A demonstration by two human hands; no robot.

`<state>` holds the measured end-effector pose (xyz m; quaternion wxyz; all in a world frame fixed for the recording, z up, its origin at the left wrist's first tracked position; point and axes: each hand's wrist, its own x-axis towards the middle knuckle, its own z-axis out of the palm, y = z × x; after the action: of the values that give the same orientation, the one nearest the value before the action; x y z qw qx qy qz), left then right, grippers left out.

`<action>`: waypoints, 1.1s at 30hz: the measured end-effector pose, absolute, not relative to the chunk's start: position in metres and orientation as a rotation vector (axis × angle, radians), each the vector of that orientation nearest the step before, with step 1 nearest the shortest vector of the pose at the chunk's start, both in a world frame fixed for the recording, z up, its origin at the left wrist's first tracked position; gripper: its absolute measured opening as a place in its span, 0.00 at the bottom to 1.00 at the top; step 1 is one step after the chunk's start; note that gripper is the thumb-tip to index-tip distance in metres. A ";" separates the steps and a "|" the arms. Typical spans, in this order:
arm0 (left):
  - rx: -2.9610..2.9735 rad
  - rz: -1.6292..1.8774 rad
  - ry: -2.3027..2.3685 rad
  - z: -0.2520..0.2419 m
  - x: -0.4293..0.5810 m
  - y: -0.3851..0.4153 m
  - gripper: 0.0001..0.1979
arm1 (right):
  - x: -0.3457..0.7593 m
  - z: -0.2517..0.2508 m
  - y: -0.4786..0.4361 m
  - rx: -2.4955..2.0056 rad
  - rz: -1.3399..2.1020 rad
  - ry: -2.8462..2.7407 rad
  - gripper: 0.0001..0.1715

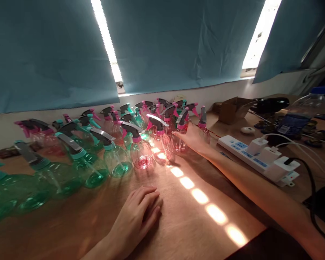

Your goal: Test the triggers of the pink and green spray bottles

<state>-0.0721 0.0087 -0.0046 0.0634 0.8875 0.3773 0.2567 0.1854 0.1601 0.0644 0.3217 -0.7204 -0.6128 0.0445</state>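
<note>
While the left hand point(141, 213) rests loosely curled, empty, on the table point(181, 231), the right hand point(193, 137), its grip too hidden to tell, best steadies the pink bottle point(178, 146) right of centre without nudging neighbouring bottles point(161, 147).

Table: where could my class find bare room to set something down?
Bare table shows between the left hand and right arm, and between the left hand and the green bottles. It is crowded beyond, where pink bottles stand close together, and around the power strip.

txt: none legible | jug point(300, 108) lbl point(284, 129): too sml to read
</note>
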 end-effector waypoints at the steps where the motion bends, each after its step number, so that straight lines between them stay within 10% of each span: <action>1: 2.667 0.785 1.131 -0.004 -0.071 0.008 0.12 | 0.186 0.065 0.159 -1.893 0.126 -1.620 0.35; 18: 2.280 0.870 1.108 0.012 -0.030 0.020 0.10 | 0.225 0.070 0.089 -1.584 0.473 -1.880 0.24; 25: 2.169 0.907 1.152 0.007 -0.025 0.028 0.37 | 0.220 0.070 0.066 -1.030 0.908 -2.154 0.27; 33: 2.056 0.905 1.017 0.005 -0.036 0.023 0.38 | 0.177 0.085 0.056 -0.770 1.112 -2.175 0.40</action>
<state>-0.0363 0.0231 0.0052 0.3314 0.7868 0.3890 0.3461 0.1772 0.0560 0.0846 0.2860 -0.2881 -0.8137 0.4161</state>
